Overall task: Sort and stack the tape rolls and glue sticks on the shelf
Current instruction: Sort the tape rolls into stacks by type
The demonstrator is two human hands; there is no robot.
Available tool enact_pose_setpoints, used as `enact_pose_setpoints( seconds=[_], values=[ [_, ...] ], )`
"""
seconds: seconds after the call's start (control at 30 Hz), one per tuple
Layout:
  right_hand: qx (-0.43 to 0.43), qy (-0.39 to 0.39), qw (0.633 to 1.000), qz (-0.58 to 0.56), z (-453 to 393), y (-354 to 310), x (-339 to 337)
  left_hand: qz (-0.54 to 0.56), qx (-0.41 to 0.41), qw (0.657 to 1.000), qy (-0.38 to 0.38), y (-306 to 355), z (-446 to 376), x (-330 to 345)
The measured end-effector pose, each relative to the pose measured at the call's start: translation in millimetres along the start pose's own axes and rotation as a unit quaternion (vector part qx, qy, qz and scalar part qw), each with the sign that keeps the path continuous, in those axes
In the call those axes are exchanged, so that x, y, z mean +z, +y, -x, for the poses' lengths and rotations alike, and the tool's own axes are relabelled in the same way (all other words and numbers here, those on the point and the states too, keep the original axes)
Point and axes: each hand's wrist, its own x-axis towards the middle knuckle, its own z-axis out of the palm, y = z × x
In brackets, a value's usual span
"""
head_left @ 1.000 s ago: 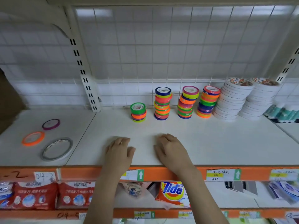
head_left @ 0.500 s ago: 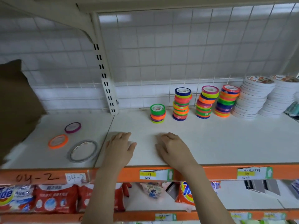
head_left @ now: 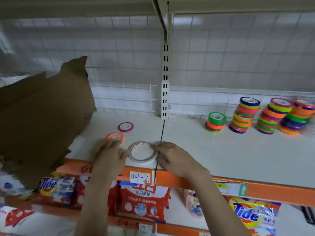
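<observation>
A large white tape roll (head_left: 142, 152) lies flat near the shelf's front edge. My right hand (head_left: 172, 156) touches its right rim with its fingertips, and the thumb of my left hand (head_left: 111, 155) lies against its left rim. The fingertips of my left hand reach the near edge of a small orange tape roll (head_left: 114, 136). A small purple roll (head_left: 125, 126) lies behind that. Stacks of coloured tape rolls stand at the back right: a short one (head_left: 215, 122) and taller ones (head_left: 244, 115), (head_left: 271, 116), (head_left: 296, 117).
Torn brown cardboard (head_left: 40, 116) stands on the shelf at the left. A slotted upright (head_left: 165, 79) and a black seam divide the white shelf (head_left: 238, 155). The orange shelf edge (head_left: 187, 179) carries price labels; detergent bags (head_left: 144, 200) lie on the shelf below.
My view has swung left. Both hands have moved left from the bare shelf to the large white tape roll, one on each side of it.
</observation>
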Motion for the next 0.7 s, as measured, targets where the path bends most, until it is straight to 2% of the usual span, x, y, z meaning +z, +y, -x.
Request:
enact_pose_setpoints(
  seconds=[0.1, 0.17, 0.43, 0.7],
  values=[
    [-0.032, -0.046, 0.998, -0.004, -11, -10, 7, 0.014, -0.019, 1.0, 0.008, -18, 4, -5],
    [-0.042, -0.048, 0.998, -0.004, -15, -13, 10, 0.026, -0.026, 0.999, 0.007, -25, 5, -7],
    [0.014, 0.048, 0.999, 0.015, -6, -14, 9, 0.04, 0.002, 0.999, -0.007, -20, -34, -7],
    [0.053, 0.089, 0.995, -0.011, 9, 0, 4, -0.004, -0.015, 1.0, -0.015, -23, -59, 7]
  ],
)
